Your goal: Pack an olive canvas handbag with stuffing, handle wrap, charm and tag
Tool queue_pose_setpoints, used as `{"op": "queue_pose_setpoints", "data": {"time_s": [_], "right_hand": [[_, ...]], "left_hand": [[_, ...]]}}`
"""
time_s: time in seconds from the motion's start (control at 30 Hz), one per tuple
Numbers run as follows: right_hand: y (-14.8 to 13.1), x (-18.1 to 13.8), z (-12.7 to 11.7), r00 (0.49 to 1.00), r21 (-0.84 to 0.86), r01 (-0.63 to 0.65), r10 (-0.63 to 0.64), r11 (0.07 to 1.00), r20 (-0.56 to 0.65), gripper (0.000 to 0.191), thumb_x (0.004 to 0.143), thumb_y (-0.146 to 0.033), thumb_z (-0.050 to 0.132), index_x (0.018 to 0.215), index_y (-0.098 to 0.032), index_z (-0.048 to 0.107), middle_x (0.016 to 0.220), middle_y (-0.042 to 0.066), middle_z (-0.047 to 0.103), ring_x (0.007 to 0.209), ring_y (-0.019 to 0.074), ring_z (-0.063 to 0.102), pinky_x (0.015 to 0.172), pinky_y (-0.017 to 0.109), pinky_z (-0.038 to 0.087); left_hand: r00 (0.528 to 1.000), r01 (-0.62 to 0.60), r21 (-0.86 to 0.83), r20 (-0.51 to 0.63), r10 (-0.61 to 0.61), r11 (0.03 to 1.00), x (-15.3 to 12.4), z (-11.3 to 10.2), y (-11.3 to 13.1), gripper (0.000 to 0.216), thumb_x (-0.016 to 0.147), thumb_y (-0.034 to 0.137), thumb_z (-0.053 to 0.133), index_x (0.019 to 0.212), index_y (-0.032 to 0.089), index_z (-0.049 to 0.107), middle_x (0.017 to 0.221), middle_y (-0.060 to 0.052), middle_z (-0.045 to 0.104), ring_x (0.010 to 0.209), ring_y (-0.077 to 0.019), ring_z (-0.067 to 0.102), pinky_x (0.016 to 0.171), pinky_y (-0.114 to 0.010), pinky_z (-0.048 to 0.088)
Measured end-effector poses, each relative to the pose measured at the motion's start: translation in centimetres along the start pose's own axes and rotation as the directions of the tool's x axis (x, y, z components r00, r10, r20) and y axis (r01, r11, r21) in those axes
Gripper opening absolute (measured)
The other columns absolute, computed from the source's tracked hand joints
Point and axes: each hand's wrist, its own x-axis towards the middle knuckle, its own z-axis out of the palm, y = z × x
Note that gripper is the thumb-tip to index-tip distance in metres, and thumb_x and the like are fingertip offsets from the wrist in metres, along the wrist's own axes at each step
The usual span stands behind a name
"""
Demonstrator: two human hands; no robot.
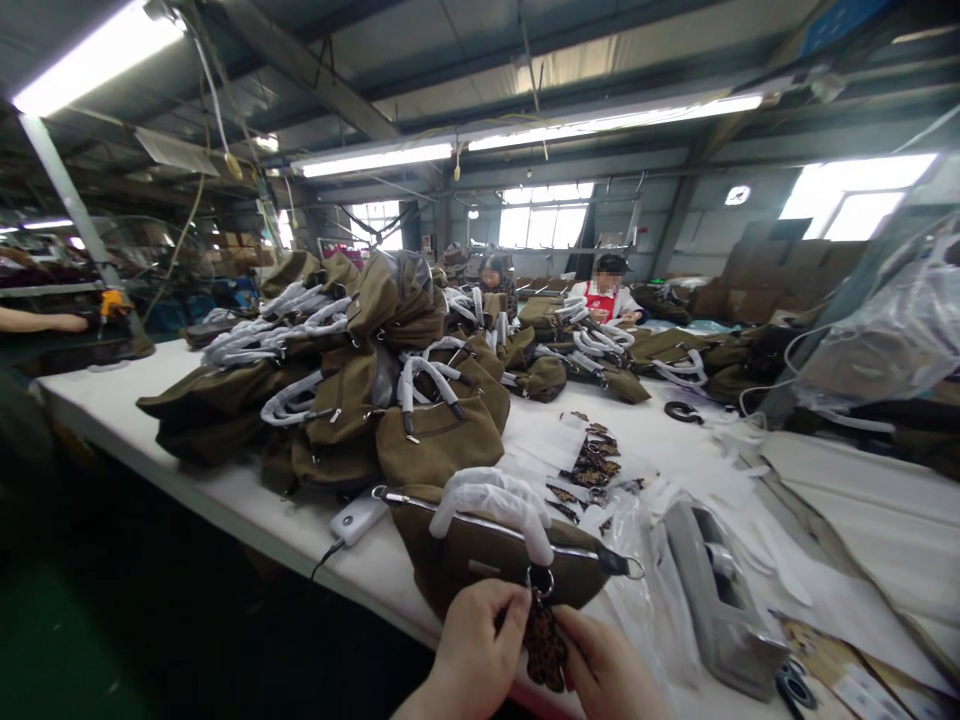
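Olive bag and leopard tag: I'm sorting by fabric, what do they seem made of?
The olive bag looks like matte woven canvas: dull, no sheen. The leopard tag looks like spot-printed leather or faux fur; too small to tell which.

body: two hands and a bit of wrist show, low in the picture | left grip (pixel 480 650): bare hand seen from the back, round knuckles, bare wrist down to the bottom edge | right grip (pixel 609 668): bare hand seen from the back, cut off by the edge | clothes: none in view
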Motion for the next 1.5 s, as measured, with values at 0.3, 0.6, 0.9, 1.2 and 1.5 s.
{"op": "queue_pose_setpoints", "data": {"time_s": [0.3,0.6,0.9,1.2,1.5], "right_hand": [[-0.6,0.5,-0.2,0.998,-0.017,-0.021,0.02,1.0,-0.059,0.033,0.073,-0.011,0.038,0.087,-0.023,0.064,0.084,0.003,0.074,0.079,0.018,0.067,0.069,0.025,0.045],[-0.2,0.1,0.1,0.98,0.143,0.022,0.007,0.989,-0.199,0.033,0.095,-0.04,0.036,0.085,-0.024,0.063,0.074,0.003,0.071,0.071,0.0198,0.066,0.067,0.027,0.048],[-1.9,1.6,-0.8,0.931,0.158,-0.106,0.154,0.982,-0.33,0.041,0.092,-0.055,0.045,0.081,-0.023,0.069,0.073,0.004,0.072,0.068,0.0211,0.066,0.063,0.03,0.044],[-0.7,3.6,-0.2,0.934,0.324,-0.112,0.211,0.94,-0.289,0.036,0.084,-0.047,0.048,0.07,-0.019,0.065,0.062,0.004,0.067,0.06,0.02,0.062,0.055,0.028,0.042],[-0.7,3.2,-0.8,0.931,0.293,-0.107,0.199,0.95,-0.307,0.035,0.086,-0.052,0.048,0.07,-0.022,0.055,0.051,-0.003,0.055,0.049,0.015,0.053,0.048,0.025,0.038]], "left_hand": [[0.971,0.13,-0.172,-0.175,-0.16,0.976,1.3,1.9,-0.1,0.024,0.085,0.035,0.057,0.079,0.019,0.074,0.082,-0.006,0.077,0.077,-0.0211,0.069,0.072,-0.028,0.049],[0.928,-0.038,-0.352,-0.359,-0.097,0.935,1.5,1.8,-1.9,0.028,0.092,0.043,0.052,0.087,0.019,0.065,0.078,-0.003,0.067,0.067,-0.0143,0.06,0.067,-0.025,0.048],[0.971,0.081,-0.386,-0.177,-0.16,0.919,1.9,0.9,-1.3,0.027,0.09,0.043,0.053,0.08,0.018,0.06,0.065,0.002,0.059,0.05,-0.0095,0.05,0.05,-0.021,0.039],[0.993,0.084,0.021,-0.085,-0.082,0.996,2.3,0.6,-0.1,0.026,0.088,0.027,0.049,0.08,0.019,0.073,0.083,-0.008,0.075,0.079,-0.0215,0.068,0.074,-0.031,0.045],[0.989,0.146,-0.468,0.044,-0.142,0.871,2.5,2.6,-1.6,0.029,0.083,0.038,0.057,0.089,0.013,0.07,0.064,0.0,0.06,0.05,-0.0097,0.047,0.051,-0.023,0.036]]}}
